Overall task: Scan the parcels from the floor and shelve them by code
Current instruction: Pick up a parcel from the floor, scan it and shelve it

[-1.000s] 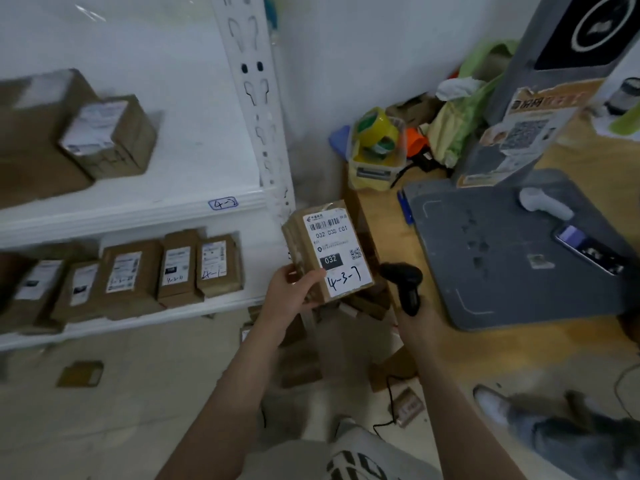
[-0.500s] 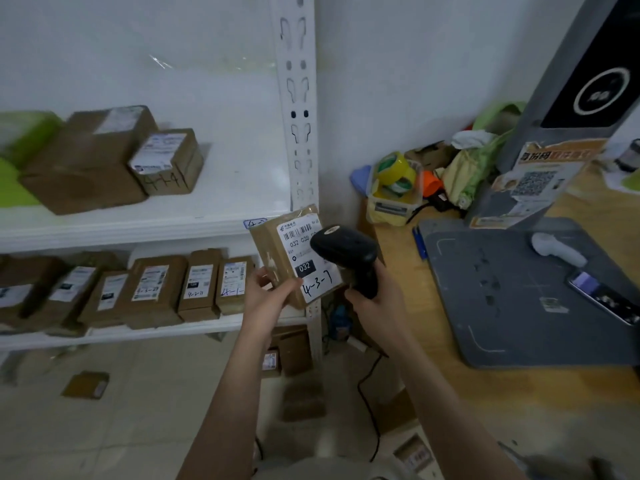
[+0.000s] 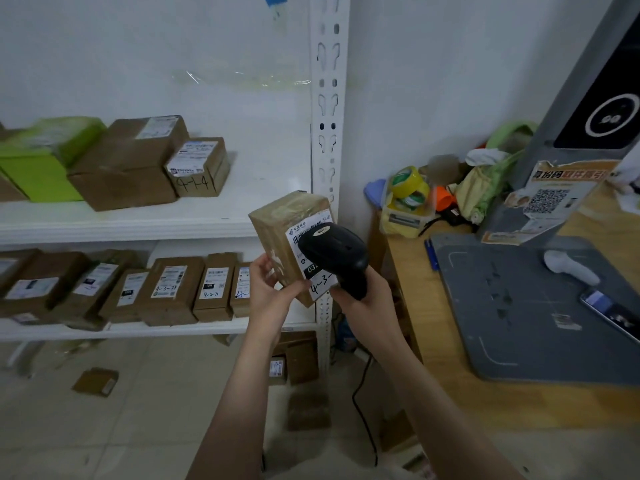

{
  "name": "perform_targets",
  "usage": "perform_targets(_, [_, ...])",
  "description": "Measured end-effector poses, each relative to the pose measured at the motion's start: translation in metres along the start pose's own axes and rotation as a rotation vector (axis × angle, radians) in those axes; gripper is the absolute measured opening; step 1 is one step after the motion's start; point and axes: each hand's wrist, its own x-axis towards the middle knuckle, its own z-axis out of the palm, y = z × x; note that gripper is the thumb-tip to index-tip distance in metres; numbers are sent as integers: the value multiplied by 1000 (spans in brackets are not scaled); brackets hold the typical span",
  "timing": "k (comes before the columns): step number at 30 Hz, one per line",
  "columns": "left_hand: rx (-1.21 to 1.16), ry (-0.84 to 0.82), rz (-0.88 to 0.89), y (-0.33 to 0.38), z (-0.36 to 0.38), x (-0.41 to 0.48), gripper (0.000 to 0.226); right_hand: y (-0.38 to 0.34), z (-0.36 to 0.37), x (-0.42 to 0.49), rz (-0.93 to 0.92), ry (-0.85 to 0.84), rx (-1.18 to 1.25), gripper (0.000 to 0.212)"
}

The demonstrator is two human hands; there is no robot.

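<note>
My left hand (image 3: 270,292) grips a small brown parcel (image 3: 282,233) by its lower left corner, in front of the shelf's white upright (image 3: 327,98). The parcel's white label faces me with a handwritten code starting "4-3-". My right hand (image 3: 360,299) holds a black corded barcode scanner (image 3: 334,252) by its handle, the head right over the label and hiding part of it. Several labelled brown parcels (image 3: 173,289) stand in a row on the lower shelf. More parcels (image 3: 197,168) sit on the upper shelf. A few parcels (image 3: 95,382) lie on the floor.
A wooden desk (image 3: 485,403) at the right carries a grey scanning base (image 3: 512,313), a white handheld scanner (image 3: 568,266), a phone (image 3: 609,311), a grey tower with a QR poster (image 3: 550,199) and tape rolls (image 3: 408,188). A green box (image 3: 38,168) is on the upper shelf.
My right hand has lifted the scanner from down by the desk edge up to the parcel's label. My view has risen and shifted left, so more of the shelves shows.
</note>
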Motion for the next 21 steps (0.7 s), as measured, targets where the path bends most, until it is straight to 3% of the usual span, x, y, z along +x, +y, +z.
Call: perform_targets(21, [28,21,-77,-5,-3,6,73,4,16,5,107,40,-46,23])
